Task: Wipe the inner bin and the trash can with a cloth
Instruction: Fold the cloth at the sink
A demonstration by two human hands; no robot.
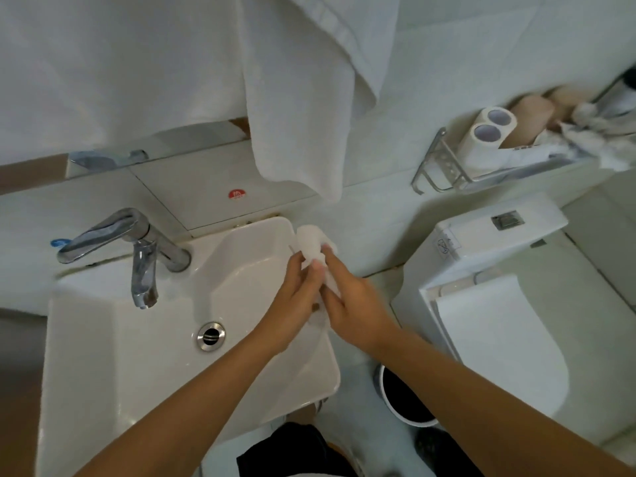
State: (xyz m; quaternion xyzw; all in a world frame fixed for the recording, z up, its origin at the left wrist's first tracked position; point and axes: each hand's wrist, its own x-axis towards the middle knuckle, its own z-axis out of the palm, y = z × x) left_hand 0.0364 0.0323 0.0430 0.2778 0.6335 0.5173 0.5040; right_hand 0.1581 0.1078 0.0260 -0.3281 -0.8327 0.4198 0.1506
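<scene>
A small white cloth [311, 244] is bunched between both hands over the right rim of the white sink [144, 359]. My left hand [296, 301] grips its lower part with curled fingers. My right hand [351, 304] holds it from the right side, fingers closed on it. The trash can [389, 397], white-rimmed with a dark inside, stands on the floor below my right forearm, between the sink and the toilet; the arm hides part of it. I cannot tell an inner bin apart from the can.
A chrome faucet [141, 259] stands at the sink's back left, the drain [210, 335] in the basin. A white towel [296, 98] hangs above. The toilet [502, 325] is at right. A wall rack [457, 173] carries paper rolls [485, 136].
</scene>
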